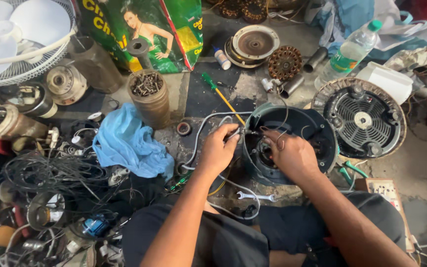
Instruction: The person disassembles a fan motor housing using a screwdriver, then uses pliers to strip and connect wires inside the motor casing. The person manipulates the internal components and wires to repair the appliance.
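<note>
Motor housing (292, 143): opened, wires (208, 121) exposed. Left hand (218, 151) fingers pinched on wire end; right hand (290, 153) inside, grip apparently closed, obscured. Cover (362, 118) set aside, unmounted.

Both bare forearms reach forward from the lap toward the round motor housing (287, 143). The left hand (218, 151) curls its fingers in a pinching grip at the housing's left rim; the right hand (290, 153) rests knuckles-up, fingers bent, inside it.
</note>
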